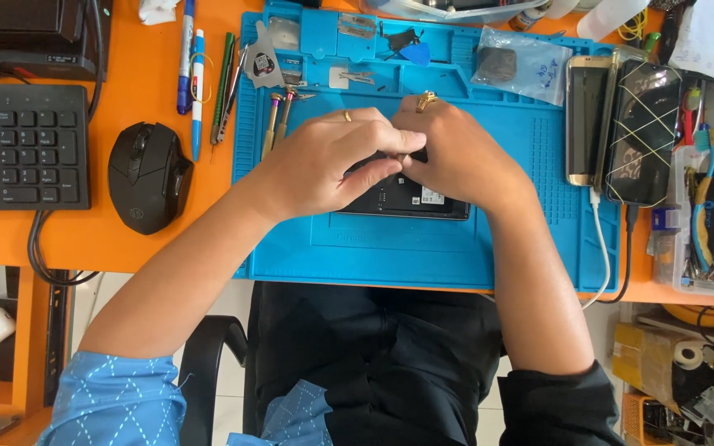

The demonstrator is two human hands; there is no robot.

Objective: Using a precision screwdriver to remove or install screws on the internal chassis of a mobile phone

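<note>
Both hands (390, 161) over black phone (406, 201), white rectangular label.

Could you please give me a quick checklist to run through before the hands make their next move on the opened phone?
1. Opened phone lies on the blue mat: ok.
2. Both left hand and right hand on it: ok.
3. What the fingers pinch: cannot tell, hidden.
4. Screwdrivers within reach on the mat: ok.
5. Two other phones apart at the mat's right edge: ok.
</note>
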